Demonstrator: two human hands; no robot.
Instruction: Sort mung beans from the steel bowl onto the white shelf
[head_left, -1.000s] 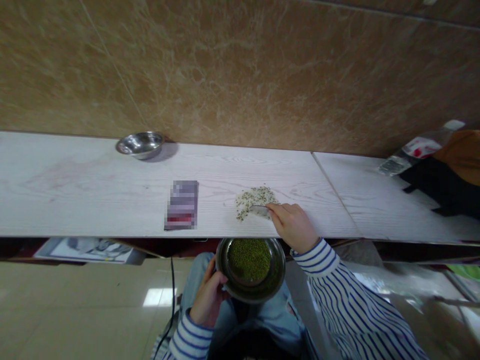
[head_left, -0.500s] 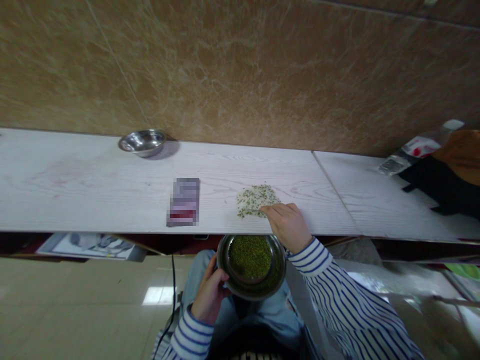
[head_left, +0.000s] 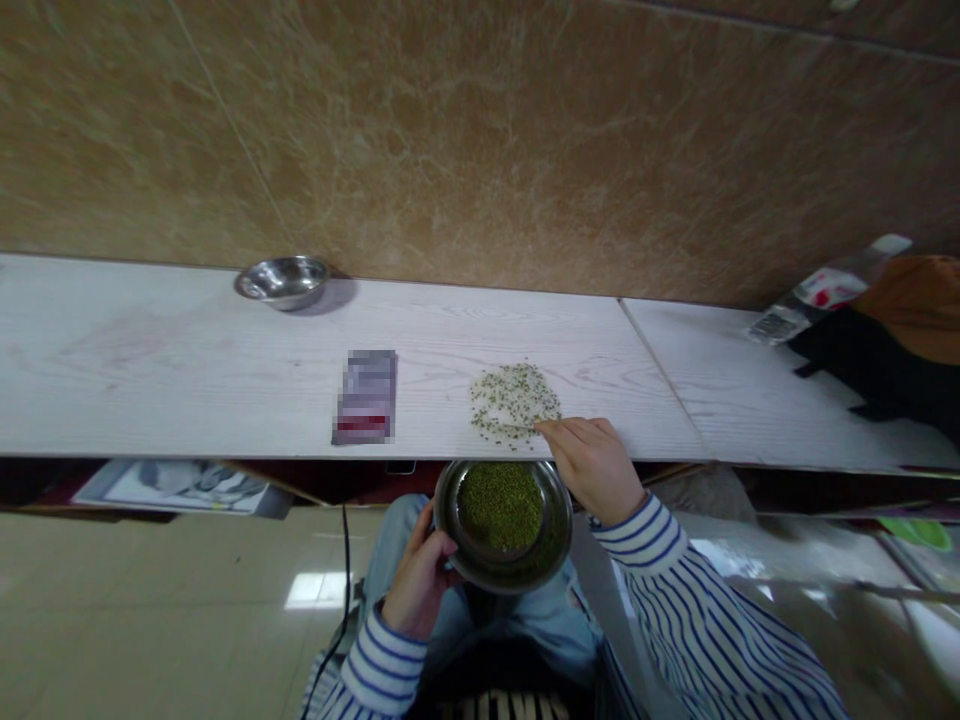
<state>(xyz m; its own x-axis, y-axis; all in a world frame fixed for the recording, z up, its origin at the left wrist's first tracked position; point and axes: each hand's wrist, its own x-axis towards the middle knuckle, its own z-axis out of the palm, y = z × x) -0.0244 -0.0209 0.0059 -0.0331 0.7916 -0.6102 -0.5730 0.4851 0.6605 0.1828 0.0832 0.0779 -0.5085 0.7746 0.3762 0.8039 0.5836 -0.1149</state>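
My left hand (head_left: 420, 580) grips the rim of a steel bowl (head_left: 559, 520) half full of green beans (head_left: 500, 505), held just below the edge of the white wooden table (head_left: 187, 380). My right hand (head_left: 596, 465) rests at the table's near edge with fingers pressed together, pinching a small pale scraper or card that I cannot make out clearly. Its fingertips touch the near side of a thin patch of mixed green and white grains (head_left: 514, 398) spread on the table.
An empty steel bowl (head_left: 283, 282) stands at the back by the brown tiled wall. A blurred dark card or phone (head_left: 365, 397) lies left of the grains. A plastic bottle (head_left: 821, 290) and dark cloth (head_left: 885, 365) lie at the far right.
My right hand has drawn back toward the table's near edge, dragging along the near side of the grain patch. The bowl and left hand have stayed below the edge.
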